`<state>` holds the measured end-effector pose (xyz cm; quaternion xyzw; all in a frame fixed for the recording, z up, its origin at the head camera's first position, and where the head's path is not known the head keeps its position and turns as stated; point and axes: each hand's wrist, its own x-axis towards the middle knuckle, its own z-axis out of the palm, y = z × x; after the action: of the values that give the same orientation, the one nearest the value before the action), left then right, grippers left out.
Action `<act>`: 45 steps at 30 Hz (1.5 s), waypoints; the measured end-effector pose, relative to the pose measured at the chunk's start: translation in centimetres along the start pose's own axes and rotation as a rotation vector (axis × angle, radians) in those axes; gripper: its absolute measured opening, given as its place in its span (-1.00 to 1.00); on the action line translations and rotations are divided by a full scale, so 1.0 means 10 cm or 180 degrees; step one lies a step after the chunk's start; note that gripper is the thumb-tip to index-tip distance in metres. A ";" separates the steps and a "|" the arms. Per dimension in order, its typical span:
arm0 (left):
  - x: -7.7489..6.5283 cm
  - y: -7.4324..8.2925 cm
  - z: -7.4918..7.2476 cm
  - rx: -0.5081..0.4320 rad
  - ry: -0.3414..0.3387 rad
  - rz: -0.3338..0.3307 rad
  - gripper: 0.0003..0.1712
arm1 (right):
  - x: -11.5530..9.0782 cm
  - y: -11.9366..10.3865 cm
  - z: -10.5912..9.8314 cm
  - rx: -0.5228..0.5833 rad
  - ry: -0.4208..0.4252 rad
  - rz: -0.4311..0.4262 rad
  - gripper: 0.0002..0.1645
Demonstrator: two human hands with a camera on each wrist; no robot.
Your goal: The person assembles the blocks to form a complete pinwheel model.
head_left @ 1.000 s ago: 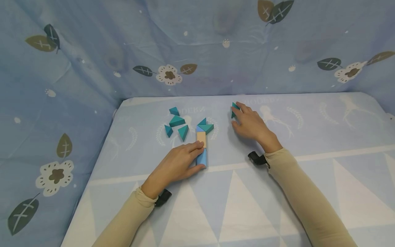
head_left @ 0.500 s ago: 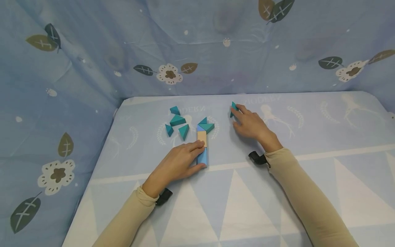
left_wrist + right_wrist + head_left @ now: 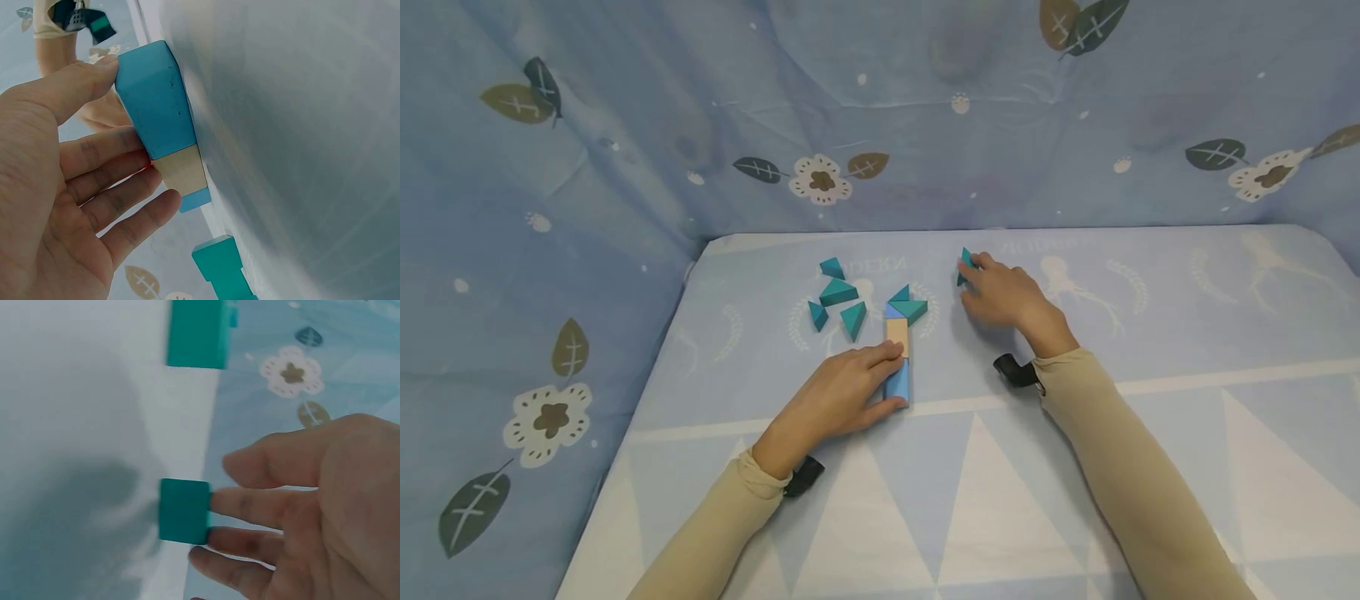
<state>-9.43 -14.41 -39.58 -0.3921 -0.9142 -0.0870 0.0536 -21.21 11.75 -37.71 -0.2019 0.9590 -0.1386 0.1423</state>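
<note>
A row on the table runs from a blue block (image 3: pixel 897 382) through a plain wooden block (image 3: pixel 897 332) to a small blue triangle (image 3: pixel 894 311). Teal triangular blocks (image 3: pixel 913 310) adjoin its far end. My left hand (image 3: pixel 842 392) lies along the row's left side. In the left wrist view its thumb touches the blue block's near end, while the fingertips lie beside the wooden block (image 3: pixel 181 170). Farther right, the fingertips of my right hand (image 3: pixel 1007 296) touch a teal triangular block (image 3: pixel 184 511); the thumb stays apart from it in the right wrist view.
Several loose teal triangular blocks (image 3: pixel 838 292) lie left of the row. A patterned cloth (image 3: pixel 1075 467) covers the table, and a blue curtain (image 3: pixel 910 125) with leaves and flowers rises behind it. Black wrist cameras (image 3: pixel 1017 371) jut from both sleeves.
My right hand and the teal triangular block at its fingertips have shifted slightly left, toward the row. The left hand holds its place, and the head view has turned a little.
</note>
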 end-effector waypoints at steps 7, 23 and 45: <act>-0.01 0.00 0.00 0.0013 0.0027 -0.0003 -0.35 | 0.04 -0.06 -0.08 0.0114 -0.0118 0.0110 -0.34; -0.04 -0.01 -0.01 -0.0027 0.0067 0.0013 -0.36 | 0.16 -0.12 0.17 0.0334 0.0274 -0.0114 -0.31; 0.00 -0.03 0.02 -0.0005 -0.0039 -0.0019 -0.34 | 0.15 -0.26 0.24 0.0435 0.0258 -0.0308 -0.33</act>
<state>-9.60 -14.59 -39.79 -0.3900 -0.9156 -0.0855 0.0475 -20.86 8.34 -39.42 -0.2321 0.9414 -0.2185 0.1101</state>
